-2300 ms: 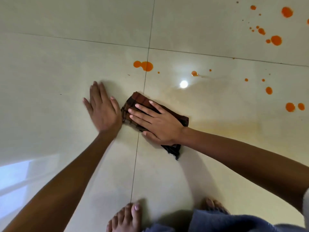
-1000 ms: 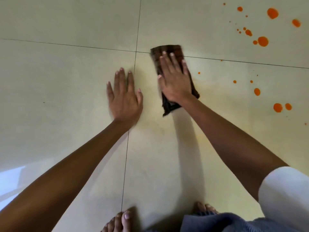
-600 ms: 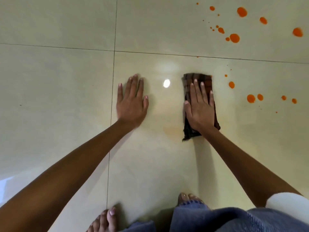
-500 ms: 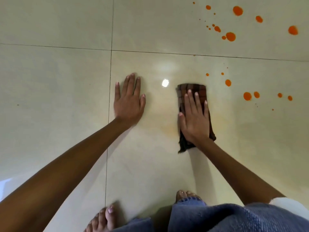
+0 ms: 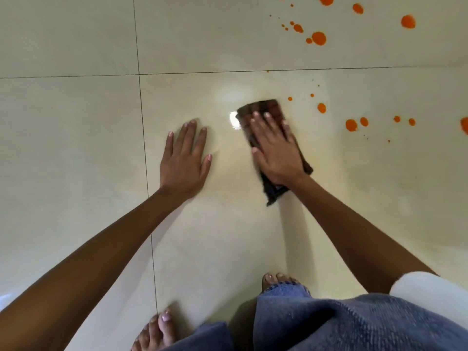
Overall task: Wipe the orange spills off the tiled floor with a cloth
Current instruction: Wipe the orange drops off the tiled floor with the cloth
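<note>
Pressed the right hand (image 5: 277, 152) flat on the folded dark cloth (image 5: 264, 108), fingers straight and close together, with cloth showing beyond the fingertips and behind the wrist. Rested the left hand (image 5: 184, 163) palm-down on the bare tiled floor (image 5: 76, 148), fingers spread, just left of the cloth. Left the orange spills (image 5: 351, 125) unwiped to the right of the right hand and farther ahead of it.

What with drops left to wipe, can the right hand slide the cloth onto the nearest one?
Probably yes: the right hand presses the cloth flat, and only bare tile lies before that drop.
</note>
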